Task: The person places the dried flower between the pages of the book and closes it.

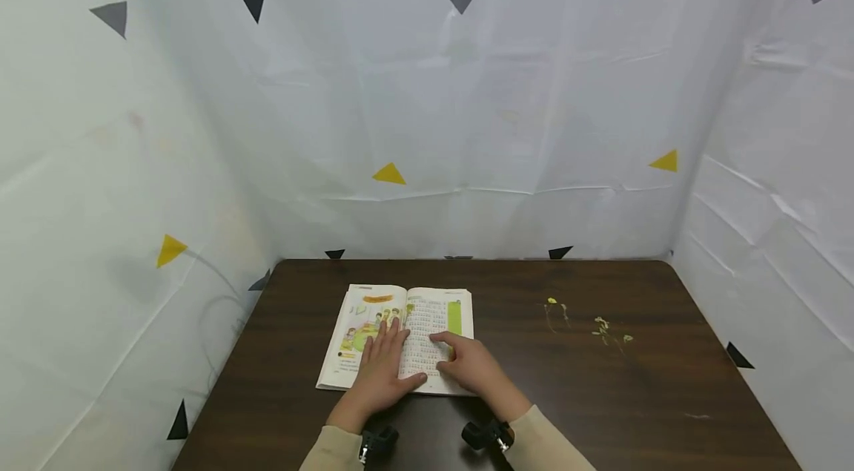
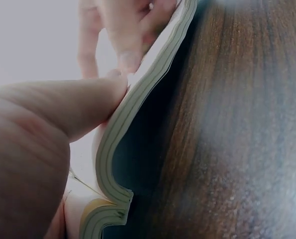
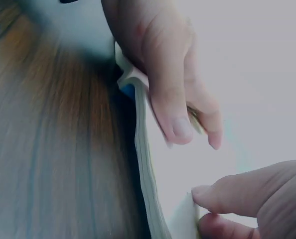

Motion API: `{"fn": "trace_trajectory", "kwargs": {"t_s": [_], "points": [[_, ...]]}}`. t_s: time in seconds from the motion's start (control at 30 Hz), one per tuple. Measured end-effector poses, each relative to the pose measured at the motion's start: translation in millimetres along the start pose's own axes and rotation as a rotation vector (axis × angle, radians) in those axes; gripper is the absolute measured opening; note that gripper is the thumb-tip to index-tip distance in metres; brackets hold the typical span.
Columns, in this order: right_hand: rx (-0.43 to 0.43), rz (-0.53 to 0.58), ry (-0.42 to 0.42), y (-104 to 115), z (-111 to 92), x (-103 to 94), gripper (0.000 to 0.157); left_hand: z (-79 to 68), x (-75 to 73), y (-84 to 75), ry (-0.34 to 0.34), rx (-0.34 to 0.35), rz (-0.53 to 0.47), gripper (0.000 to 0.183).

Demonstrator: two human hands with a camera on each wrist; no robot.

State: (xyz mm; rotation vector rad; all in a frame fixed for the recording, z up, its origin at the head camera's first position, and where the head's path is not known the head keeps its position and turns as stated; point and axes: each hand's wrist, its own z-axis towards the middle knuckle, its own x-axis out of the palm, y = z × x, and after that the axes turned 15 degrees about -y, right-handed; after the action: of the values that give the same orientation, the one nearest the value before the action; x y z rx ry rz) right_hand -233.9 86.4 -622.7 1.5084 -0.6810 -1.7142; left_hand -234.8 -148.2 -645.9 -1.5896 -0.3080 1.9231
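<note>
An open book lies on the dark wooden table, with a colourful picture on its left page and rows of small print on its right page. My left hand rests across it, the fingers spread over the picture page and the thumb lying on the right page near the lower edge. Over the right page is my right hand. Its index finger reaches out to the lines of print, the thumb is held apart below it, and the other fingers are bent under.
Small yellow flower shapes mark the tabletop right of the book. White sheeting with triangles hangs behind and at both sides. Dark straps with cameras sit on both wrists.
</note>
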Motion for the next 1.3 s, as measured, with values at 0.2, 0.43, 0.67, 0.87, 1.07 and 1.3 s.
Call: {"fn": "trace_trajectory", "kwargs": {"t_s": [0.2,0.43,0.67,0.87,1.07,1.3], "points": [[-0.012,-0.167,-0.014,-7,-13,-13.1,0.049,0.3,-2.0,0.7,0.005,-0.020,0.028,0.102],[-0.009,-0.164,-0.005,-24,-37,-33.7,0.055,2.6,2.4,-6.6,0.025,-0.024,-0.009,0.107],[-0.027,-0.094,-0.122,-37,-53,-30.7,0.042,0.4,0.5,-7.6,0.011,-0.032,0.010,0.109],[0.028,0.099,-0.082,-41,-49,-30.5,0.040,-0.1,-2.9,-4.3,0.013,-0.034,0.037,0.113],[0.049,0.188,-0.022,-43,-45,-35.7,0.042,0.9,-1.8,-1.8,0.014,-0.023,0.044,0.121],[0.048,0.172,0.003,-42,-45,-38.4,0.043,1.0,-0.6,-1.2,0.021,-0.018,0.056,0.123]]}}
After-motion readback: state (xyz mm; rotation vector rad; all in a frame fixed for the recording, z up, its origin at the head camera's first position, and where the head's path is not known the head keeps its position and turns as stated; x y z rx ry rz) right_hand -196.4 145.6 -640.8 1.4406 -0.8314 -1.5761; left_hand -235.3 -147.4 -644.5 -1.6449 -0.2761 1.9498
